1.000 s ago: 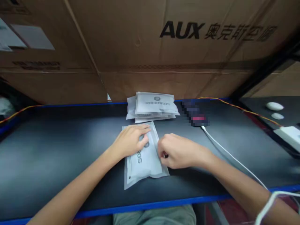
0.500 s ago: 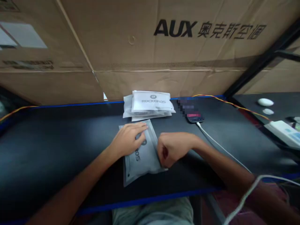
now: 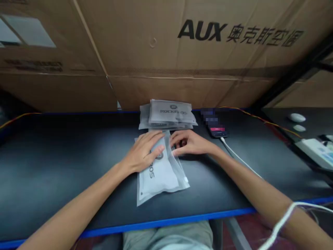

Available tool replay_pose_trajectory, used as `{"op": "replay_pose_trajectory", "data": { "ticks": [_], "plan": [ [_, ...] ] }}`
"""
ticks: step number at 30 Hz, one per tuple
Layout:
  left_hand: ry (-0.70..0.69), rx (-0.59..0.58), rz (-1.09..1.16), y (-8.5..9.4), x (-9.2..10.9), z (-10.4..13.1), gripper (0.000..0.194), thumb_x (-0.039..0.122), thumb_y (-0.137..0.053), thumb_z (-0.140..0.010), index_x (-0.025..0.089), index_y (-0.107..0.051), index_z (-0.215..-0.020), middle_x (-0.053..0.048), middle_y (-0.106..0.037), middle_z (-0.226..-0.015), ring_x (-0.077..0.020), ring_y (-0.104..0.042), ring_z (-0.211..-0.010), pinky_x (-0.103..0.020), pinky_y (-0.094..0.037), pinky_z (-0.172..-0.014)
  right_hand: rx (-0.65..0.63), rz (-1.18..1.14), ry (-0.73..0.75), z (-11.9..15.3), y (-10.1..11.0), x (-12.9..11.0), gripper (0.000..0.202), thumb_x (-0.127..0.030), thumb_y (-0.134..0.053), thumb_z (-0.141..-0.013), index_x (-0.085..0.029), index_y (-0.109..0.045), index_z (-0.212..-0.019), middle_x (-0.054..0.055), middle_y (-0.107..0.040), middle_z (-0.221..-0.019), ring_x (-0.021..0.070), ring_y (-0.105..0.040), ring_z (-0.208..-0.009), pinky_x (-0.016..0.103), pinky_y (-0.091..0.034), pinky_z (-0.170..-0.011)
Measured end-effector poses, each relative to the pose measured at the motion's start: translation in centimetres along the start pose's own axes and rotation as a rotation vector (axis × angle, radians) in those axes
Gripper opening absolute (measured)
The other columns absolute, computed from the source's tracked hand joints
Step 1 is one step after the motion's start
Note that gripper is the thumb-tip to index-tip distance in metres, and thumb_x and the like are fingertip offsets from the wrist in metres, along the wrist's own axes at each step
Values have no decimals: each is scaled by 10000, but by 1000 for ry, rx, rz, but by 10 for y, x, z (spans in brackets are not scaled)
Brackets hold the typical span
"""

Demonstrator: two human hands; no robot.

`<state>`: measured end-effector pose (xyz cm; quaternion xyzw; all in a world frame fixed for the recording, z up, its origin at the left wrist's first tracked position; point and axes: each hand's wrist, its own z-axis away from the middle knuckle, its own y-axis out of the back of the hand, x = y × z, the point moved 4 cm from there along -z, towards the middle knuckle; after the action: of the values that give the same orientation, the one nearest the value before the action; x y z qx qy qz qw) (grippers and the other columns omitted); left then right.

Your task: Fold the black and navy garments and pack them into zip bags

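Observation:
A frosted plastic zip bag with ROCKBROS lettering lies on the black table in front of me, a white sheet or packet showing through it. My left hand rests flat on its upper left part, fingers stretched out, covering some of the print. At the bag's upper right edge, my right hand has its thumb and curled fingers closed on the edge. A small white slider sits at the bag's lower right corner. Behind both hands, several similar bags are stacked.
A phone with a white cable plugged in lies right of the stack. Cardboard stands upright along the back. On the right are a white power strip and a white mouse-like object. Another cable crosses my right forearm.
My right hand has moved up along the bag's right edge, from its lower corner to near the top, changing from a fist to a pinch. My left hand stays on the bag.

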<state>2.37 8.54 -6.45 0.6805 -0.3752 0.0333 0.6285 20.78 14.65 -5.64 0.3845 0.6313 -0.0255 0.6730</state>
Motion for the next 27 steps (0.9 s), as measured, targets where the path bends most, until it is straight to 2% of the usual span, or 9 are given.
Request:
{"op": "replay_pose_trajectory", "data": {
  "ticks": [2,5,7,10,13,16,20,23,27],
  "plan": [
    [-40,39,9,1,-1,1,578,488,-277,-1018,146,-458,-1446,-154,-471,-1500,-289,-406,-1397,-470,-301,-1153,47,0,25,-1,-4,-4,328,-435,-785,-745,-196,-769,-968,67,-686,-1046,164,-631,-820,261,-525,-673],
    [-99,116,19,4,-2,2,648,571,-245,-1004,157,-402,-1477,-162,-442,-1517,-308,-382,-1412,-477,-283,-1157,-19,80,84,-1,-13,-12,464,-446,-733,-810,-210,-698,-1208,116,-608,-1305,244,-615,-1105,296,-538,-782],
    [-133,152,16,7,-1,2,691,618,-233,-988,161,-377,-1487,-165,-432,-1521,-311,-375,-1416,-471,-270,-1160,-90,147,133,1,-18,-18,559,-416,-681,-863,-216,-578,-1375,136,-467,-1484,284,-485,-1328,364,-488,-976],
    [-180,176,4,9,4,3,728,659,-226,-970,176,-331,-1505,-167,-419,-1527,-303,-367,-1422,-458,-263,-1158,-170,217,162,4,-23,-20,652,-367,-623,-904,-228,-407,-1504,140,-325,-1585,295,-277,-1481,455,-292,-1164],
    [-222,185,-37,8,10,4,755,681,-243,-955,194,-271,-1532,-170,-383,-1553,-309,-330,-1447,-475,-223,-1169,-233,267,102,6,-29,-20,797,-411,-677,-849,-258,-313,-1542,154,-335,-1572,349,-292,-1462,561,-281,-1134],
    [-259,166,-95,4,17,5,799,705,-271,-936,206,-211,-1557,-168,-325,-1591,-326,-251,-1486,-512,-129,-1195,-224,350,1,7,-38,-22,932,-448,-773,-725,-267,-334,-1526,175,-411,-1508,406,-356,-1399,655,-288,-1075],
    [-273,69,-149,-2,24,5,895,768,-358,-875,225,-202,-1569,-149,-245,-1631,-358,-144,-1515,-561,-23,-1203,-190,467,-66,8,-48,-28,831,-441,-770,-704,-238,-463,-1449,210,-376,-1515,449,-336,-1382,716,-290,-1031],
    [-256,-28,-163,-4,26,5,986,807,-450,-809,236,-202,-1573,-141,-206,-1645,-371,-115,-1519,-585,13,-1200,-174,481,-6,8,-51,-31,740,-439,-759,-714,-215,-528,-1381,196,-446,-1464,413,-399,-1345,656,-355,-1023],
    [-202,-120,-164,-5,25,4,1123,840,-544,-717,228,-174,-1584,-149,-155,-1653,-394,-95,-1517,-603,-4,-1200,-96,488,21,4,-45,-27,512,-413,-757,-706,-149,-668,-1136,182,-626,-1239,350,-614,-1077,473,-492,-890]
  ]
}}
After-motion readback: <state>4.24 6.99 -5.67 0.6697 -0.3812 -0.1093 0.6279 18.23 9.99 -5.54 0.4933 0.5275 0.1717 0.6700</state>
